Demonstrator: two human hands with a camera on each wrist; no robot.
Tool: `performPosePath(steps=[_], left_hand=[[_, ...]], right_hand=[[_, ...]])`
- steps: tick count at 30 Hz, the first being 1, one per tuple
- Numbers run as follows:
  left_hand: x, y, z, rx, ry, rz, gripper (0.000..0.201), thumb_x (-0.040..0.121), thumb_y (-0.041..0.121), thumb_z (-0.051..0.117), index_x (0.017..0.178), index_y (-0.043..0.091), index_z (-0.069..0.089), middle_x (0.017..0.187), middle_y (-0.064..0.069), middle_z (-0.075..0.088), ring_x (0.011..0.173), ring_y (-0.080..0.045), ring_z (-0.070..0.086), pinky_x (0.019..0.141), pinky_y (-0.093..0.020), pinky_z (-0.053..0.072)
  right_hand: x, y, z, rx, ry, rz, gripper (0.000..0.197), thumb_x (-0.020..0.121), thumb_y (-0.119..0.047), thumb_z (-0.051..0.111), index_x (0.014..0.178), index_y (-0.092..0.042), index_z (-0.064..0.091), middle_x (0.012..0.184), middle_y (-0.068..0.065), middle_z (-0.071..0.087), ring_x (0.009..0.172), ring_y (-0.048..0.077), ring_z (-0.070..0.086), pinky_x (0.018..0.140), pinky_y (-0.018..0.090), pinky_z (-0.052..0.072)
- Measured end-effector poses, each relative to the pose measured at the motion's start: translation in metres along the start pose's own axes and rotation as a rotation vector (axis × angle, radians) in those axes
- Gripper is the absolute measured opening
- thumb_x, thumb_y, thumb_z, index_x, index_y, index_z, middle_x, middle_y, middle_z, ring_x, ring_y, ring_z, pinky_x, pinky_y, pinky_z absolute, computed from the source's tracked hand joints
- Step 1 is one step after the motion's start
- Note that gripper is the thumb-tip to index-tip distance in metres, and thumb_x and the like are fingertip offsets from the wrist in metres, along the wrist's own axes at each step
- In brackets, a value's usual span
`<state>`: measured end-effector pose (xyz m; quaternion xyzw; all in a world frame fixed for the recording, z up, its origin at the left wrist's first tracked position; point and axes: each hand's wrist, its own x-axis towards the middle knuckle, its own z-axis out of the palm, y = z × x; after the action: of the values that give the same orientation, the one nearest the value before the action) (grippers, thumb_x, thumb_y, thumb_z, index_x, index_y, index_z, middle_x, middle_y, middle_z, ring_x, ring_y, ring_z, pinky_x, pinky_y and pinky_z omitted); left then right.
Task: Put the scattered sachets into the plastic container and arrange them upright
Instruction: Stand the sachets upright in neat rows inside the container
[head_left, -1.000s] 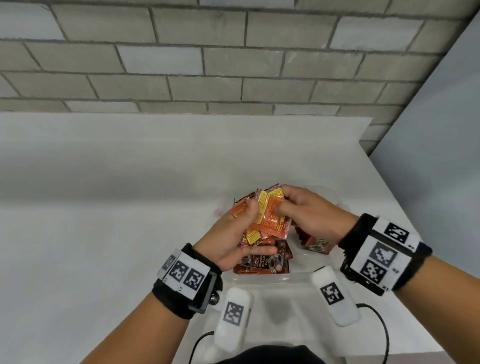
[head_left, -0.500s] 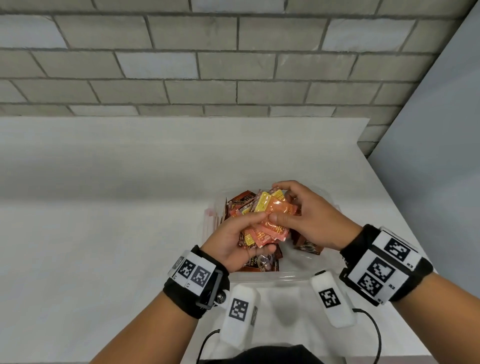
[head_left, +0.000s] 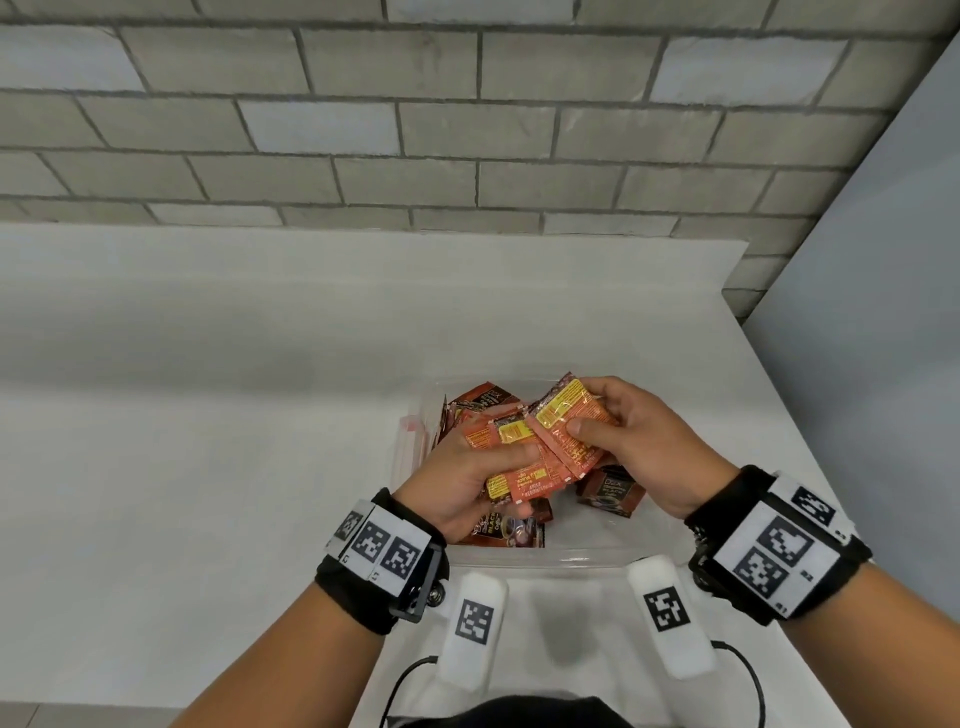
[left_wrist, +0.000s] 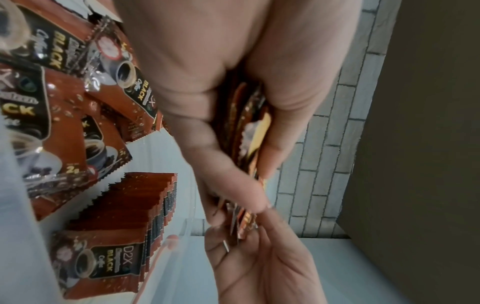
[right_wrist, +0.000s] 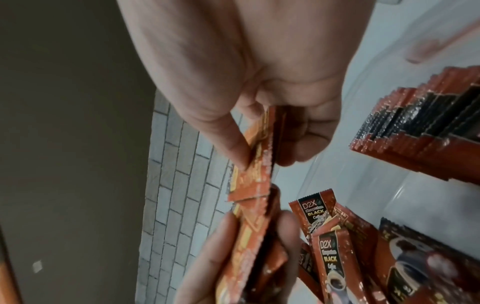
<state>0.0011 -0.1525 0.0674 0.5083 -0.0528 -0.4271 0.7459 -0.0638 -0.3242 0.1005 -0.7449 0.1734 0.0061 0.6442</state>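
While both hands (head_left: 524, 462) grip sachets (head_left: 540, 447), container (head_left: 587, 558) rim sits below.

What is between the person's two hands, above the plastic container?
Orange sachets: the left hand grips a bunch and the right hand pinches some, over the container. The head view shows it.

The left hand (head_left: 457, 480) hides most of the sachets (head_left: 524, 467) it holds.

both hands close together, l grip (head_left: 470, 480) & r grip (head_left: 631, 441) curled, thumbs pinching
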Motion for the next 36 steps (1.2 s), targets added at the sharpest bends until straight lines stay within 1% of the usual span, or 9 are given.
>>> performPosePath(steps=[3, 8, 11, 13, 16, 19, 22, 26, 36], left_hand=[[0.003, -0.001, 0.003, 0.085, 0.039, 0.013, 0.058, 0.069, 0.019, 0.075, 0.124, 0.01, 0.059, 0.107, -0.014, 0.071, 0.079, -0.02, 0.071, 0.043, -0.023, 0.053], [0.005, 0.004, 0.002, 0.057, 0.006, -0.013, 0.05, 0.068, 0.016, 0.072, 0.116, 0.01, 0.061, 0.105, -0.011, 0.072, 0.086, -0.024, 0.071, 0.052, -0.029, 0.059], [0.006, 0.006, -0.002, -0.086, -0.033, -0.073, 0.053, 0.074, 0.006, 0.064, 0.125, 0.003, 0.052, 0.122, -0.02, 0.063, 0.103, -0.038, 0.065, 0.068, -0.045, 0.06], [0.006, 0.007, -0.005, -0.108, -0.053, -0.08, 0.044, 0.08, -0.001, 0.057, 0.124, 0.003, 0.052, 0.121, -0.02, 0.064, 0.101, -0.038, 0.066, 0.071, -0.049, 0.059], [0.004, 0.007, -0.007, 0.0, -0.059, -0.033, 0.027, 0.089, 0.002, 0.057, 0.112, 0.015, 0.061, 0.103, -0.008, 0.072, 0.09, -0.026, 0.071, 0.063, -0.038, 0.061], [0.004, 0.008, -0.007, 0.051, -0.027, 0.02, 0.037, 0.076, 0.014, 0.066, 0.113, 0.018, 0.061, 0.107, -0.008, 0.071, 0.092, -0.025, 0.071, 0.054, -0.03, 0.059], [0.005, 0.011, -0.009, 0.003, -0.015, 0.007, 0.033, 0.079, 0.014, 0.064, 0.113, 0.013, 0.06, 0.101, -0.009, 0.073, 0.091, -0.026, 0.071, 0.057, -0.033, 0.06], [0.004, 0.015, -0.017, -0.131, -0.015, -0.04, 0.021, 0.093, -0.002, 0.046, 0.109, 0.004, 0.059, 0.1, -0.015, 0.072, 0.089, -0.031, 0.07, 0.063, -0.043, 0.06], [0.001, 0.019, -0.022, 0.028, 0.044, 0.016, 0.023, 0.093, 0.012, 0.057, 0.116, 0.012, 0.059, 0.111, -0.016, 0.069, 0.09, -0.033, 0.069, 0.05, -0.033, 0.058]], right_hand=[[0.002, 0.001, 0.001, 0.007, -0.045, 0.065, 0.021, 0.091, -0.005, 0.057, 0.11, -0.013, 0.06, 0.105, 0.009, 0.068, 0.094, 0.023, 0.067, 0.082, 0.038, 0.056], [0.001, 0.002, -0.003, 0.055, -0.028, 0.096, 0.017, 0.091, -0.004, 0.058, 0.106, -0.011, 0.061, 0.093, 0.006, 0.07, 0.075, 0.015, 0.069, 0.057, 0.024, 0.055], [0.0, 0.005, -0.007, 0.101, 0.037, 0.088, 0.019, 0.091, -0.002, 0.057, 0.104, -0.015, 0.061, 0.095, 0.005, 0.07, 0.081, 0.019, 0.068, 0.071, 0.037, 0.058], [0.001, 0.006, -0.008, 0.14, 0.063, 0.099, 0.022, 0.09, -0.002, 0.057, 0.109, -0.013, 0.06, 0.096, 0.005, 0.069, 0.084, 0.021, 0.068, 0.078, 0.041, 0.057], [0.0, 0.005, -0.006, 0.19, 0.043, 0.139, 0.023, 0.09, -0.002, 0.056, 0.112, -0.01, 0.058, 0.098, 0.008, 0.068, 0.084, 0.02, 0.067, 0.074, 0.036, 0.058], [0.0, 0.003, 0.0, 0.186, 0.003, 0.19, 0.019, 0.09, -0.004, 0.059, 0.108, -0.009, 0.056, 0.098, 0.009, 0.065, 0.082, 0.022, 0.067, 0.065, 0.034, 0.059], [0.003, 0.001, 0.005, 0.189, 0.009, 0.195, 0.021, 0.089, -0.004, 0.059, 0.11, -0.009, 0.056, 0.096, 0.009, 0.066, 0.079, 0.021, 0.068, 0.06, 0.032, 0.059], [0.006, 0.002, 0.003, 0.217, 0.057, 0.162, 0.025, 0.09, -0.002, 0.058, 0.113, -0.011, 0.058, 0.096, 0.006, 0.07, 0.079, 0.02, 0.069, 0.065, 0.032, 0.059], [0.009, -0.003, 0.003, 0.286, 0.093, 0.108, 0.029, 0.089, 0.004, 0.055, 0.115, -0.008, 0.057, 0.099, 0.009, 0.067, 0.083, 0.02, 0.066, 0.07, 0.028, 0.058]])
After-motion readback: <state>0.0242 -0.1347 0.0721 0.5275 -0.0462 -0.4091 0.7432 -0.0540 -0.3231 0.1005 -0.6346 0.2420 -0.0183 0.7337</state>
